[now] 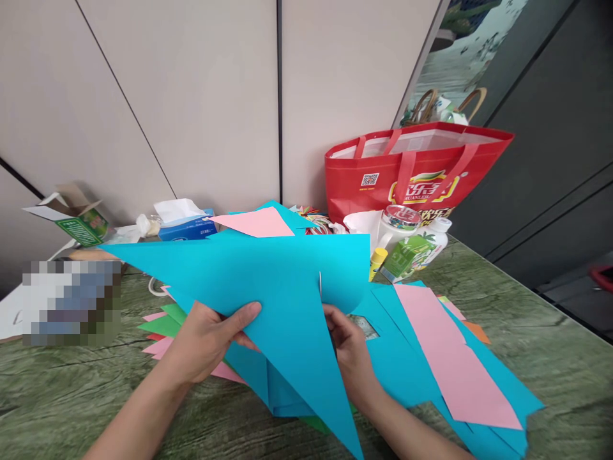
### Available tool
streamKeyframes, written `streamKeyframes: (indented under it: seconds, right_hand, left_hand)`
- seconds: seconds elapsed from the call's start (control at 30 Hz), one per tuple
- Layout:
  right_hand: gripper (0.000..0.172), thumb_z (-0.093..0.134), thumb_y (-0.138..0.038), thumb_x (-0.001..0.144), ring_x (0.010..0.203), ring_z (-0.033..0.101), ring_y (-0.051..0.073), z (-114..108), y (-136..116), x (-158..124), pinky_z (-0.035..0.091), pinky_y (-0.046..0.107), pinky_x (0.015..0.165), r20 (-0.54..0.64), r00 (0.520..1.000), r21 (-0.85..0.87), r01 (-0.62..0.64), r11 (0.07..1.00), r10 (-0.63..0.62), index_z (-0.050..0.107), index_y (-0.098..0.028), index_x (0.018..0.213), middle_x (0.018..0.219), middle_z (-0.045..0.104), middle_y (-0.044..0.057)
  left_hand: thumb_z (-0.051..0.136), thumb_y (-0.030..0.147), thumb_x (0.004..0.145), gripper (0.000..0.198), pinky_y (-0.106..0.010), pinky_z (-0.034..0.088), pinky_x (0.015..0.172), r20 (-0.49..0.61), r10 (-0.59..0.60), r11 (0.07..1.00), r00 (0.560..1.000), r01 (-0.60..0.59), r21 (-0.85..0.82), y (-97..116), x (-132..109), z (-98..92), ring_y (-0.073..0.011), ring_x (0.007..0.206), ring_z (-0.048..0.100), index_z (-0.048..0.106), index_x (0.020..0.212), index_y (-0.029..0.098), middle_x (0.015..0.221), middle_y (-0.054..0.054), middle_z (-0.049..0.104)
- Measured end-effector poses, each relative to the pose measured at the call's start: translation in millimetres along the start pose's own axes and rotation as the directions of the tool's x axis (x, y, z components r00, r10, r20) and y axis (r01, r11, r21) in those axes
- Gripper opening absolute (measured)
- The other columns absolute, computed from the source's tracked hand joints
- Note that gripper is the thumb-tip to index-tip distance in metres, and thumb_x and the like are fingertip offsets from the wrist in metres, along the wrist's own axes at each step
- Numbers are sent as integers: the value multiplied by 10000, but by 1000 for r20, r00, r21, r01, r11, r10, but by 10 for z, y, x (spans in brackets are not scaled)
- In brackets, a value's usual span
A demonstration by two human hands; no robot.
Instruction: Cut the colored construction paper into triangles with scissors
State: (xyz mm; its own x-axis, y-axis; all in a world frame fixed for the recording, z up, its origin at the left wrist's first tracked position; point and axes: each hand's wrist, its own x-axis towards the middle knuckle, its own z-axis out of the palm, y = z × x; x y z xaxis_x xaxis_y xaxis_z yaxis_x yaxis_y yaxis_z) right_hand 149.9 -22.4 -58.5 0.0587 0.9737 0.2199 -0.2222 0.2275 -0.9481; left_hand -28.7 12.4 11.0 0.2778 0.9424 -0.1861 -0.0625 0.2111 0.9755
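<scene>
A large blue paper sheet (268, 281), folded into a pointed triangle shape, is lifted over the green table (527, 358). My left hand (208, 338) grips its lower left side, thumb on top. My right hand (349, 348) holds the sheet from behind on the right, partly hidden by the paper. Under and around the hands lie more blue sheets (407, 358), a long pink strip (450, 358), and pink and green sheets (163, 322) at the left. A pink triangle (256, 223) shows behind the held sheet.
A red shopping bag (412, 172) stands at the back right against the wall. In front of it are a lidded jar (400, 223), a yellow glue stick (377, 260) and a green carton (407, 255). A blue tissue box (184, 223) and an open green box (81, 220) sit at the back left.
</scene>
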Motion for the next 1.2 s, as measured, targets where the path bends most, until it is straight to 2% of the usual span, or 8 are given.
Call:
streamKeyframes:
  seconds: [0.2, 0.43, 0.63, 0.77, 0.87, 0.97, 1.2]
  right_hand:
    - [165, 665, -305, 710, 742, 642, 196, 4, 31, -2, 527, 270, 606, -24, 1000, 18, 14, 1000, -13, 638, -268, 869, 812, 705, 9]
    - [206, 688, -344, 675, 707, 651, 208, 8, -2, 7, 538, 295, 601, -43, 999, 27, -5, 1000, 6, 656, -240, 851, 788, 716, 28]
    - [219, 709, -315, 654, 697, 650, 212, 3, 9, 12, 542, 317, 616, -46, 999, 41, -18, 999, 20, 656, -257, 858, 794, 714, 18]
    - [197, 693, -281, 676, 709, 640, 212, 6, 11, -1, 539, 309, 598, -16, 999, 26, -34, 999, 34, 634, -245, 860, 805, 706, 20]
    - [219, 663, -266, 710, 806, 624, 222, 4, 2, -8, 535, 328, 665, -1, 999, 43, -52, 998, 52, 609, -244, 921, 907, 683, 30]
    - [233, 666, -268, 710, 826, 618, 221, -10, 3, -8, 527, 329, 693, -8, 998, 64, -60, 996, 61, 598, -245, 933, 921, 675, 32]
    - [224, 667, -289, 705, 778, 624, 214, -29, 22, -11, 527, 299, 633, -32, 998, 52, -50, 997, 52, 597, -238, 911, 873, 684, 34]
  left_hand:
    - [668, 258, 671, 654, -419, 598, 580, 4, -3, 1000, 1000, 3, -13, 26, -3, 19, -346, 951, 589, 407, 1269, 215, 1252, -59, 527]
    - [664, 255, 673, 648, -409, 596, 590, -7, -10, 1000, 1000, 10, -5, 33, -9, 23, -340, 961, 585, 408, 1266, 199, 1288, -65, 490]
    - [650, 228, 688, 598, -384, 588, 627, 26, -38, 999, 999, 39, -31, 49, -7, 11, -322, 984, 577, 435, 1246, 241, 1282, -35, 499]
    - [665, 240, 673, 514, -394, 585, 614, 15, -73, 996, 997, 74, -41, 30, 7, -6, -292, 814, 648, 524, 1165, 187, 1137, -73, 618]
    - [664, 254, 681, 423, -415, 581, 604, 42, -107, 993, 993, 109, -43, 7, 1, -23, -271, 692, 669, 574, 1086, 170, 982, -79, 692]
    - [655, 250, 696, 359, -416, 580, 596, 71, -121, 991, 990, 124, -46, -19, -11, -27, -268, 668, 673, 588, 1040, 169, 862, -69, 722]
    - [671, 241, 683, 320, -376, 580, 542, 58, -120, 992, 991, 122, -43, -43, -5, 20, -257, 626, 672, 613, 979, 134, 732, -77, 730]
